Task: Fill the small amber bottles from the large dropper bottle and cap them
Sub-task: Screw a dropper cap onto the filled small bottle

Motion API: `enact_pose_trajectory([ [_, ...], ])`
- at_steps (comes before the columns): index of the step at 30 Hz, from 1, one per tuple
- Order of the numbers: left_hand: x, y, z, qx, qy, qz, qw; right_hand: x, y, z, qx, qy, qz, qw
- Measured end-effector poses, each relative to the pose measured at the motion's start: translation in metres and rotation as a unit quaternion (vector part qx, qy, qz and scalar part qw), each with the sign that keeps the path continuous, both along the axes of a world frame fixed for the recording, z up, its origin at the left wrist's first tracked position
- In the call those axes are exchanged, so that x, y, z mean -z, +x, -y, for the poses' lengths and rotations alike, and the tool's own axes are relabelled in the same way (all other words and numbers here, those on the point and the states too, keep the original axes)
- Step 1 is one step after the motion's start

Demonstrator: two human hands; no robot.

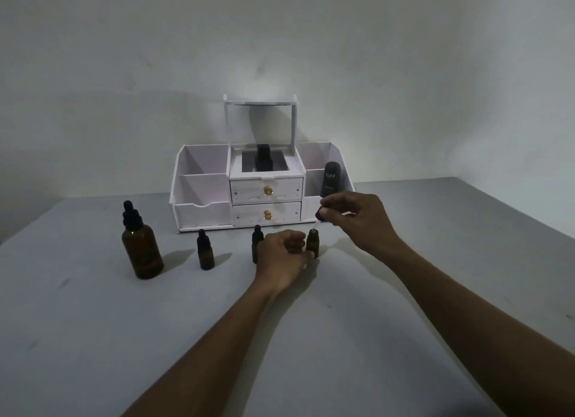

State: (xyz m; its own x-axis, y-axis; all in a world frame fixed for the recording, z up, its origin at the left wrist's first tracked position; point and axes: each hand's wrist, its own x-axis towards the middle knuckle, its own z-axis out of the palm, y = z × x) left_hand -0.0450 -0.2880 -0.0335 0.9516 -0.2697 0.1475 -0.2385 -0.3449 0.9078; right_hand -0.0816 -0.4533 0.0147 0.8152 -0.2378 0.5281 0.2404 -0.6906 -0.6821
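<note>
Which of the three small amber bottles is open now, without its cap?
The rightmost small bottle, steadied by the left hand. The right hand holds its dropper cap above it; the other two keep their caps.

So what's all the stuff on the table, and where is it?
Large dropper bottle: one, amber with black dropper cap on, left side of the table.
Capped small bottles: two, amber with black caps, one right of the large bottle, one partly behind the left hand.
Open small bottle: one, amber, no cap, centre of the table.
Small dropper cap: one, black, held tilted just above the open bottle.
Organizer: one, white, two drawers with gold knobs, at the back against the wall.
Dark tube: one, black, in the organizer's right side.
Table: one, grey.
Left hand: steadying the open bottle.
Right hand: pinching the dropper cap.
</note>
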Motion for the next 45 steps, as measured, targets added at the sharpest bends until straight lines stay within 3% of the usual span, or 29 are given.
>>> enact_pose_trajectory([
  [13, 0.002, 0.004, 0.001, 0.006, 0.01, 0.013, 1.0, 0.019, 0.009, -0.003, -0.02, -0.016, -0.059, 0.998],
  [45, -0.004, -0.002, -0.002, 0.046, 0.024, 0.046, 0.998, 0.035, 0.004, -0.012, -0.017, 0.024, -0.008, 1.0],
])
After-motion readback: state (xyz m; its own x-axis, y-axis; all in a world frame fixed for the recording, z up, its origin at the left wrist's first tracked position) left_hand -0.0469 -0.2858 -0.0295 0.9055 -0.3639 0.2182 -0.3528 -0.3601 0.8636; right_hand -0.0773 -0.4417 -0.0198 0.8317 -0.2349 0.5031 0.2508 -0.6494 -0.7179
